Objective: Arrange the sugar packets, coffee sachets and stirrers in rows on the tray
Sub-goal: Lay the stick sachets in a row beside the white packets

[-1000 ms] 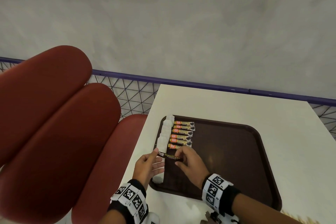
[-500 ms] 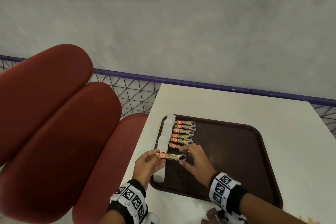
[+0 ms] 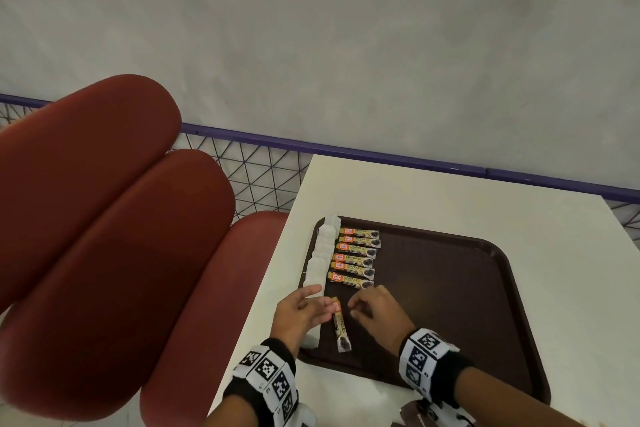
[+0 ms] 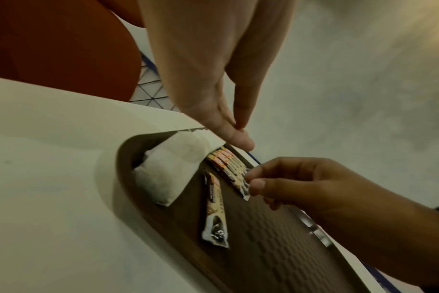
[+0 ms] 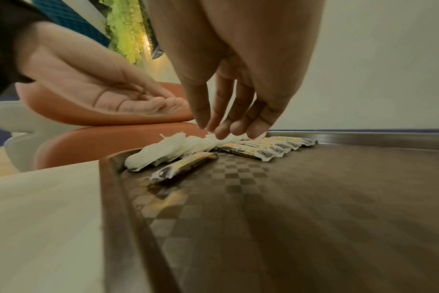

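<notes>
A dark brown tray (image 3: 450, 291) lies on the white table. White sugar packets (image 3: 323, 246) line its left edge, and a row of coffee sachets (image 3: 358, 255) lies beside them. One loose sachet (image 3: 341, 326) lies flat on the tray, turned lengthways, below that row. My left hand (image 3: 313, 300) hovers by the sachet's orange end with straight fingers, holding nothing. My right hand (image 3: 356, 308) is just right of it, fingers loosely curled and empty. In the right wrist view its fingertips (image 5: 226, 126) hang above the packets (image 5: 168, 148). No stirrers are in view.
Red seat cushions (image 3: 104, 218) fill the left. A purple rail (image 3: 381, 156) with wire mesh runs behind the table (image 3: 450, 198). A dark brown item (image 3: 412, 418) pokes out at the near table edge under my right wrist.
Both hands held the sachet crosswise above the tray. It now lies flat, turned lengthways, and both hands have let go.
</notes>
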The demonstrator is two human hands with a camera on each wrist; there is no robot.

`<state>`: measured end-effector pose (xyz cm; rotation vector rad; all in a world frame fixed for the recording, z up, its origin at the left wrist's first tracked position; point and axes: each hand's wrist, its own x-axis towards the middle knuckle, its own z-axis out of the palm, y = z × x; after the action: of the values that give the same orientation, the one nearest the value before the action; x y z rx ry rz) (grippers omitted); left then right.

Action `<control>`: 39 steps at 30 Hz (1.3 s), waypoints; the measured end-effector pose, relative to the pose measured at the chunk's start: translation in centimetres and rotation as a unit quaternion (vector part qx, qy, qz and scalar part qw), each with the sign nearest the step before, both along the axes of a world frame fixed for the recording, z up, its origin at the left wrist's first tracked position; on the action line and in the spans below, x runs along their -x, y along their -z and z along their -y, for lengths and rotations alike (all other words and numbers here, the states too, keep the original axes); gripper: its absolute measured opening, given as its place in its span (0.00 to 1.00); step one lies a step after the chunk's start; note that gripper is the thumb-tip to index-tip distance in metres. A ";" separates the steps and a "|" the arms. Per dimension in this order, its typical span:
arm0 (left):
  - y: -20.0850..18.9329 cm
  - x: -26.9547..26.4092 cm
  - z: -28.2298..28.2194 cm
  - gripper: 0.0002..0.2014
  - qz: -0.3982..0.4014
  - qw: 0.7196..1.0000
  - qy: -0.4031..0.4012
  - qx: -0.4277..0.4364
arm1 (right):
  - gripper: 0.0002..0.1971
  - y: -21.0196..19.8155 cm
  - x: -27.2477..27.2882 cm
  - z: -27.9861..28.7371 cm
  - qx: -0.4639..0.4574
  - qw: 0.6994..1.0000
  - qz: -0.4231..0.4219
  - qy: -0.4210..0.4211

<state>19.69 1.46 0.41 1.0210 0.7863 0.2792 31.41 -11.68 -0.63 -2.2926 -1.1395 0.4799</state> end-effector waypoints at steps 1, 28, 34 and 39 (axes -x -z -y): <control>-0.1 -0.3 0.1 0.13 -0.003 1.000 0.005 -0.007 | 0.08 0.1 0.3 -0.2 0.013 1.000 0.009 -0.004; 1.8 5.4 -3.8 0.06 -0.060 0.994 -0.056 -0.073 | 0.20 1.2 -1.8 -2.8 0.182 0.964 0.193 0.004; 1.9 8.6 -2.7 0.07 -0.098 0.986 0.041 -0.132 | 0.16 0.9 -0.9 -1.6 0.073 0.983 0.163 0.029; 2.5 12.2 -0.8 0.10 -0.150 0.933 0.198 -0.258 | 0.09 0.6 2.3 1.8 0.014 0.990 0.138 -0.014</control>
<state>7.51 2.31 -2.10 1.7229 0.7742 -0.0288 29.07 -13.49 -1.19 -2.4238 -1.3021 0.1923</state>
